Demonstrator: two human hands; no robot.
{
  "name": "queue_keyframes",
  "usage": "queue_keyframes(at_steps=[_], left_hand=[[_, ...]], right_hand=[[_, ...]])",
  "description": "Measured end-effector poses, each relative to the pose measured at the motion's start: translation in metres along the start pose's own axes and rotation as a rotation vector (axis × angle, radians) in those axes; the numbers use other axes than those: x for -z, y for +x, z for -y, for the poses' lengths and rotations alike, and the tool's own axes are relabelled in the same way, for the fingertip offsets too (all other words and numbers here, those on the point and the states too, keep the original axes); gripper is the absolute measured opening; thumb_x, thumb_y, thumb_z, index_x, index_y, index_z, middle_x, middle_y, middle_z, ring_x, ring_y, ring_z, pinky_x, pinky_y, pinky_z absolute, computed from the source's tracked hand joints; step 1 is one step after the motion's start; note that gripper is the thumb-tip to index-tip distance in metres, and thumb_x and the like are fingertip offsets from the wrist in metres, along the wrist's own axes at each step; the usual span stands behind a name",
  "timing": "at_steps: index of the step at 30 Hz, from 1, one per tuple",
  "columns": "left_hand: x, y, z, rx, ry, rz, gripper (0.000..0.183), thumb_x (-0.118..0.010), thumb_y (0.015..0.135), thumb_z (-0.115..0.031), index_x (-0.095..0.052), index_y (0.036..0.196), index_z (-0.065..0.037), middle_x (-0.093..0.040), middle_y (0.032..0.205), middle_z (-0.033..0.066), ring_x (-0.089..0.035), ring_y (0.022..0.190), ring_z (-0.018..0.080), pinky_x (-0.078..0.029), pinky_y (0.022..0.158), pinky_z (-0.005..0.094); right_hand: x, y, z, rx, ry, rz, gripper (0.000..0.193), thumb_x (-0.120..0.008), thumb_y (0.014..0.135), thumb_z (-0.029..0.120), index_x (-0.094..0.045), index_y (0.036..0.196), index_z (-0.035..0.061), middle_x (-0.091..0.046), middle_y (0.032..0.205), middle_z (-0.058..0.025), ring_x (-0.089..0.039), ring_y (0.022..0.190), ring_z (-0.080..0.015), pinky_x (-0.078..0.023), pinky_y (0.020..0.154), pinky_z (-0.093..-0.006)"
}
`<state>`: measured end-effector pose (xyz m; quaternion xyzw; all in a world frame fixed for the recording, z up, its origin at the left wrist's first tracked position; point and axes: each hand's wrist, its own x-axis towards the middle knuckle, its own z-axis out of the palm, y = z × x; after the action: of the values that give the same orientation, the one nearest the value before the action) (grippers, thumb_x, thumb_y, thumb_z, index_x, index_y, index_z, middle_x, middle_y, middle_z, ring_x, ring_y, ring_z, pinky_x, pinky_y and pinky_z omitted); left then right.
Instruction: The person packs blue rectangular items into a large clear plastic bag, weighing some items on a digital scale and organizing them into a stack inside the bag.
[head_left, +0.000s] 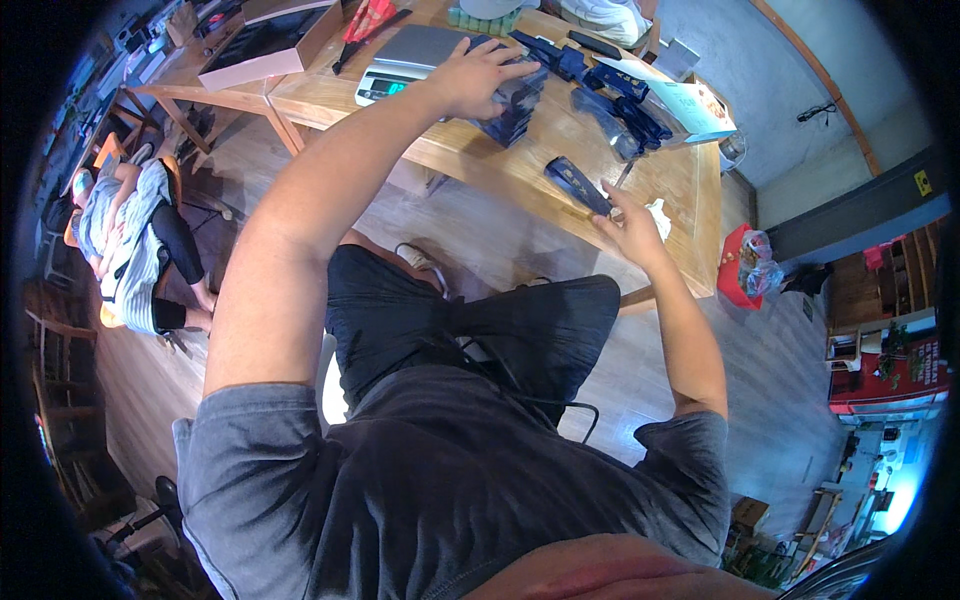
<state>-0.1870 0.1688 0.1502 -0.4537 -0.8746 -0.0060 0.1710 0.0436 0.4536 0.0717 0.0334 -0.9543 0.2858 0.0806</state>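
Observation:
My left hand [478, 80] rests with spread fingers on a shiny dark blue bag [518, 112], beside a digital kitchen scale [395, 72] with a lit green display. The near end of a slim dark blue packet [576, 184] with gold marks lies between the thumb and fingers of my right hand [632, 228]. Just beyond those fingers is a thin dark stick-like thing [625, 174], too small to name. A crumpled white tissue [660, 216] lies to the right of this hand. Several more dark blue packets [622, 85] are spread over the far right of the table.
The wooden table [480, 165] has an open white box [690, 108] at the back right and a pale box with dark contents [272, 48] at the left. A red bin [742, 268] stands on the floor at right. Another person [135, 230] sits at the left.

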Motion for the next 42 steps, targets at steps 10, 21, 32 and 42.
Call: queue_keyframes(at_steps=[10, 21, 32, 42], left_hand=[[0.0, 0.0, 0.001, 0.004, -0.042, 0.004, 0.088, -0.072, 0.075, -0.028, -0.028, 0.152, -0.035, -0.028, 0.159, 0.0081, -0.023, 0.147, 0.0339, -0.019, 0.116, 0.0612], [-0.005, -0.004, 0.001, 0.006, -0.052, -0.036, 0.092, -0.075, 0.073, -0.028, -0.028, 0.152, -0.036, -0.028, 0.159, 0.0077, -0.023, 0.147, 0.0344, -0.018, 0.116, 0.0621], [-0.002, -0.004, 0.0, 0.011, -0.06, -0.021, 0.093, -0.077, 0.072, -0.028, -0.029, 0.152, -0.034, -0.029, 0.158, 0.0071, -0.022, 0.147, 0.0346, -0.017, 0.116, 0.0618], [0.001, -0.005, -0.002, -0.001, -0.06, -0.01, 0.093, -0.076, 0.072, -0.027, -0.029, 0.152, -0.035, -0.028, 0.158, 0.0082, -0.022, 0.147, 0.0343, -0.018, 0.116, 0.062]], right_hand=[[-0.016, 0.034, -0.005, -0.42, 0.575, -0.248, 0.024, -0.067, 0.09, 0.007, -0.068, 0.112, -0.0035, -0.071, 0.091, -0.0091, -0.064, 0.081, -0.0141, -0.049, 0.077, -0.0249], [-0.035, 0.033, 0.012, -0.266, 1.244, -0.163, 0.052, -0.029, 0.106, 0.033, -0.049, 0.133, -0.0075, -0.051, 0.14, -0.0216, -0.044, 0.135, -0.0289, -0.03, 0.114, -0.0373], [-0.047, 0.027, -0.003, -0.193, 1.084, -0.057, 0.041, -0.041, 0.1, 0.01, -0.048, 0.135, -0.009, -0.05, 0.142, -0.0196, -0.047, 0.133, -0.0273, -0.034, 0.114, -0.037], [-0.047, 0.043, -0.019, -0.093, 0.246, -0.377, 0.024, -0.066, 0.091, 0.012, -0.07, 0.112, 0.0005, -0.074, 0.093, -0.0107, -0.07, 0.085, -0.0147, -0.053, 0.078, -0.0265]])
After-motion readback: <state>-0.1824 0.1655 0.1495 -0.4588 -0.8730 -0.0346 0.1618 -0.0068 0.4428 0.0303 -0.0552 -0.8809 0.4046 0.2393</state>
